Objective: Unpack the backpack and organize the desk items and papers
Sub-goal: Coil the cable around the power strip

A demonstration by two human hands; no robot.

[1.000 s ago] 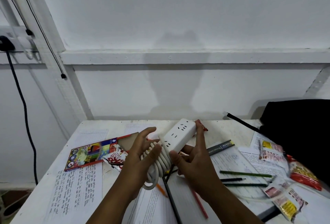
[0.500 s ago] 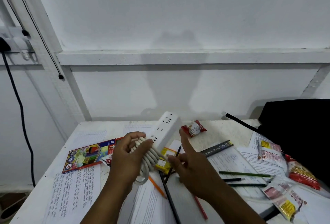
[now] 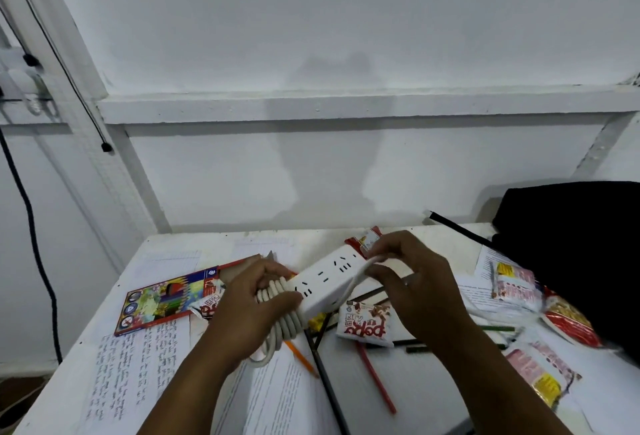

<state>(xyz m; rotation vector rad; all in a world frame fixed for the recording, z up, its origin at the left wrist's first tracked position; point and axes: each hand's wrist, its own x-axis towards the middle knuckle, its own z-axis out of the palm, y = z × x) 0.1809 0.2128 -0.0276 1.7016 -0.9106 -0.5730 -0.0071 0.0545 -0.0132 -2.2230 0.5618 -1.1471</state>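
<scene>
I hold a white power strip (image 3: 325,280) above the middle of the white desk (image 3: 180,247). Its white cable (image 3: 284,325) is wound in several loops round the strip's near end. My left hand (image 3: 252,303) grips that wrapped end. My right hand (image 3: 412,282) pinches a loose stretch of the cable over the strip's far end. The black backpack (image 3: 581,244) sits at the desk's back right corner. Handwritten papers (image 3: 131,375) lie spread over the desk under my arms.
A colourful pencil box (image 3: 166,299) lies left of my hands. Snack packets (image 3: 367,325) and pencils (image 3: 375,379) are scattered under and right of the strip, with more packets (image 3: 516,285) by the backpack. A black cable (image 3: 31,244) hangs down the left wall.
The strip has swung from pointing up to lying nearly level. My right hand, which hung free beside it, now pinches the cable over the strip's far end.
</scene>
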